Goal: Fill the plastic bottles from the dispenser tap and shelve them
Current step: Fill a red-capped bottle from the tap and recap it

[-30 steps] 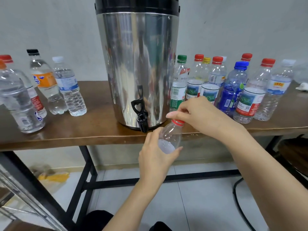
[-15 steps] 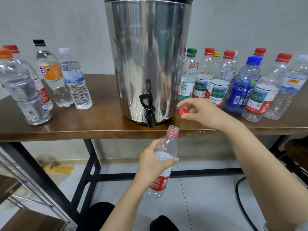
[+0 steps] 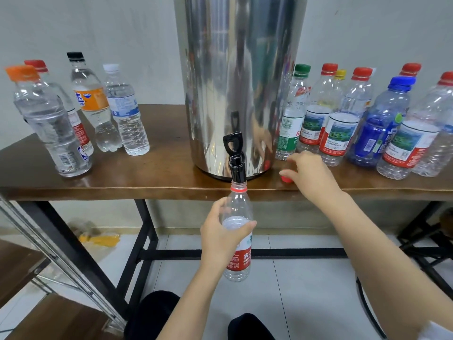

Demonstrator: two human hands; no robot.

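Our left grip (image 3: 220, 239) wraps the bottle (image 3: 241, 262) high up, mouth just under the tap (image 3: 236, 165); thin plastic, light now, heavier filled, so we'd squeeze gently. Our right grip (image 3: 308, 173) touches the red cap (image 3: 286, 179) on the tabletop (image 3: 147, 177); pinching or not, we cannot tell

Left hand: my left hand (image 3: 220, 233) grips the uncapped bottle (image 3: 239, 209) upright.
Bottle mouth: just under the black tap (image 3: 236, 165) of the steel dispenser (image 3: 237, 82).
Right hand: my right hand (image 3: 310, 171) is at the red cap (image 3: 286, 179) on the table (image 3: 147, 177); I cannot tell whether it pinches or only touches it.
Sides: capped bottles left (image 3: 127, 114) and capped bottles right (image 3: 340, 128).
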